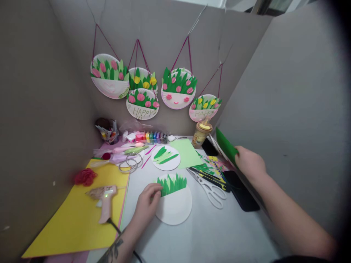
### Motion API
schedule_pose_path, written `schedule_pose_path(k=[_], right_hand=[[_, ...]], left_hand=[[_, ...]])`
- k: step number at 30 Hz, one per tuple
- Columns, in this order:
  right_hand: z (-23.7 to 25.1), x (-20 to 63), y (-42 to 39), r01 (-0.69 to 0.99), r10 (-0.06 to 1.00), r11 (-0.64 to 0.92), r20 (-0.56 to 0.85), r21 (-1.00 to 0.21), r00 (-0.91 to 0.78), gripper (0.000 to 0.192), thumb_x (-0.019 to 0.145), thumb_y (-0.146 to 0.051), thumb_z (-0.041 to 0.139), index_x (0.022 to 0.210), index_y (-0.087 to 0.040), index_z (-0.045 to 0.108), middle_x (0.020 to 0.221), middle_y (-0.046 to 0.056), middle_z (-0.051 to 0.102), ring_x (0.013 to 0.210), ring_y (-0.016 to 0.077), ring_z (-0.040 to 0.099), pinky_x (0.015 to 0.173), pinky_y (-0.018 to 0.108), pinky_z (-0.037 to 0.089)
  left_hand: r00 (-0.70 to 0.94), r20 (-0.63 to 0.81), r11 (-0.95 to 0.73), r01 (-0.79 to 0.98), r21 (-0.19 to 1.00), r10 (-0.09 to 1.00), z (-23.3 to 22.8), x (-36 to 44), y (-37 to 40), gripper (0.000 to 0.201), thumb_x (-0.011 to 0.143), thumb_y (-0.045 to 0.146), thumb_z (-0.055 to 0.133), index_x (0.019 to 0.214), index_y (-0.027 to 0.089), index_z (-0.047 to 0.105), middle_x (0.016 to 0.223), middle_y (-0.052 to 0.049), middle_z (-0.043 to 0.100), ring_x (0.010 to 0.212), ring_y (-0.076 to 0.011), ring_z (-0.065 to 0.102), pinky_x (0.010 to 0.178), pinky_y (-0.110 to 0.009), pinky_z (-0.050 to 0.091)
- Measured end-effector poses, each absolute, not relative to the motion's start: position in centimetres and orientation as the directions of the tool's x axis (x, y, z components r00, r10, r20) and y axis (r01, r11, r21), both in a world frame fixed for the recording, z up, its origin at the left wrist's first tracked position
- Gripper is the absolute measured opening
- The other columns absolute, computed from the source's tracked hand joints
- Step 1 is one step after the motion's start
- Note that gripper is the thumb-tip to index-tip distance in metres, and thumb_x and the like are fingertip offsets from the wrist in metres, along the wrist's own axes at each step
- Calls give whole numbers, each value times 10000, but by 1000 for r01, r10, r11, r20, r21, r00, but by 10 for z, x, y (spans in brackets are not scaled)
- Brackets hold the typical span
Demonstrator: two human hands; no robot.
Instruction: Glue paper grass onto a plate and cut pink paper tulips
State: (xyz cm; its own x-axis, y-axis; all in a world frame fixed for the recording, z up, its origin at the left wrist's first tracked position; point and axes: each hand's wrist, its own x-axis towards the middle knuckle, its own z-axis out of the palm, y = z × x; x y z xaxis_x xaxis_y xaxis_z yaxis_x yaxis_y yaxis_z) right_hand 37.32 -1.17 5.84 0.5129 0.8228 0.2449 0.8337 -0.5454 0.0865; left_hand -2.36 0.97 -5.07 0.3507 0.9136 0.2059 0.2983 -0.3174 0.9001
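Observation:
A white paper plate point(175, 210) with a row of green paper grass point(173, 185) across its upper part lies in the middle of the table. My left hand point(148, 202) is at the plate's left edge, its thumb and fingers pinched together where the rim meets the grass. Over at the right wall, my right hand point(250, 163) grips the lower end of a dark green paper sheet point(225, 144), which is tilted up. White sheets or plates stand just behind that green sheet. A smaller white plate point(167, 166) behind holds loose green paper leaves point(164, 156).
White scissors point(212, 190), a black phone point(241, 191) and a lidded cup point(202, 134) are on the right. At left, a pink glue gun point(106, 202) rests on yellow paper point(74, 219). Light green paper point(186, 151) lies behind. Decorated plates point(178, 89) hang on the back wall.

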Motion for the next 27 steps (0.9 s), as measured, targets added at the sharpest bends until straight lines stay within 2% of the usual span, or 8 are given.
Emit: schedule_pose_path(k=[4,8,11,13,15,20,25,27], right_hand=[[62,373,-6,825,802,-551,352,126,483,302,876,-190,424,1088,-175,638,862,141,709,718,265,671,548,292,398],[48,376,11,836,821,-535,308,119,481,292,900,-242,430,1096,-156,630,881,162,707,750,274,671,581,312,425],[35,382,15,857,827,-515,260,-7,499,396,910,-381,446,1212,-162,577,1001,161,706,864,286,666,633,325,442],[28,387,9,853,796,-512,319,-99,514,410,919,-393,418,1229,-167,564,1073,146,694,916,276,654,667,323,442],[22,392,-4,851,756,-505,402,-145,517,343,919,-329,397,1147,-174,601,1054,119,698,904,256,647,688,315,436],[0,394,-39,891,786,-447,440,-82,435,215,861,-223,449,879,-179,659,929,88,689,885,241,605,752,311,424],[-27,395,-40,844,773,-534,372,-59,515,259,870,-378,520,1013,-197,638,999,90,661,905,245,588,649,290,399],[-30,399,-33,818,754,-571,347,-73,558,241,874,-372,514,954,-186,646,941,96,662,846,237,593,606,281,373]], left_hand=[[347,193,-303,297,906,918,-52,-24,11,222,859,295,496,903,189,685,1041,-109,669,1005,-229,614,845,-366,507],[347,198,-306,290,907,917,-51,-23,10,229,851,312,498,885,188,688,1021,-109,677,985,-231,623,820,-361,517],[331,194,-297,299,907,924,-47,-23,9,238,838,330,508,870,187,696,1013,-112,681,976,-237,630,800,-360,526],[316,189,-288,302,909,930,-44,-25,9,243,829,344,517,858,188,700,1008,-112,684,970,-240,633,776,-354,532],[303,185,-278,300,913,935,-41,-27,10,251,827,357,518,861,191,704,1013,-109,683,972,-240,633,756,-344,537],[297,172,-260,288,922,939,-40,-28,13,265,820,389,529,864,199,709,1019,-103,680,978,-237,631,762,-332,541],[300,157,-246,285,926,941,-42,-26,12,270,807,401,540,857,195,707,1001,-101,684,966,-236,633,765,-327,541],[296,153,-242,293,925,943,-43,-26,12,272,805,402,542,867,196,708,998,-97,686,959,-233,634,775,-329,538]])
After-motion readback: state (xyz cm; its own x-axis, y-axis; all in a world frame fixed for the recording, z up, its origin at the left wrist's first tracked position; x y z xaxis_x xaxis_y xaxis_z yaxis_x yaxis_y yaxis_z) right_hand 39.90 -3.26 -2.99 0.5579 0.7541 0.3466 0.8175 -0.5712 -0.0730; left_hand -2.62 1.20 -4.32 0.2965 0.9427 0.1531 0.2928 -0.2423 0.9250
